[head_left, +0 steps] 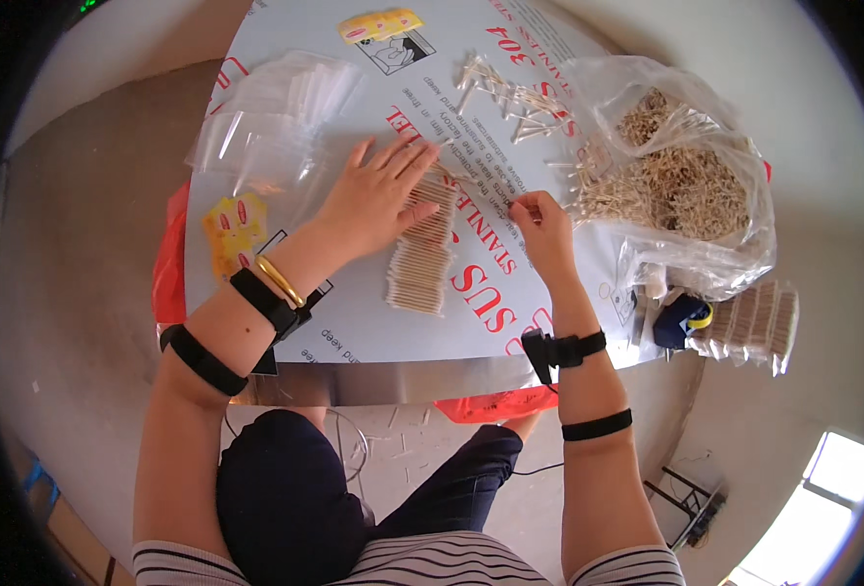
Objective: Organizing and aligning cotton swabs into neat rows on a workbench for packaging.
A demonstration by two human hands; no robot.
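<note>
A neat row of cotton swabs (419, 278) lies side by side on the table, running away from me. Over its far end rests my left hand (371, 203), palm down with the fingers spread. My right hand (549, 234) is held to the right of the row, thumb and fingertips pinched together; whether a swab is between them is too small to make out. Close to its right, loose swabs (608, 198) spill from the mouth of a large clear plastic bag (744, 176) full of swabs. More scattered swabs (520, 96) lie farther back.
Clear flat plastic bags (286, 103) are stacked at the left, with yellow printed cards (234, 232) nearer me and another yellow card strip (381, 24) at the back. Beyond the table's right edge are packed swab bundles (749, 322) and a dark blue tape dispenser (681, 320).
</note>
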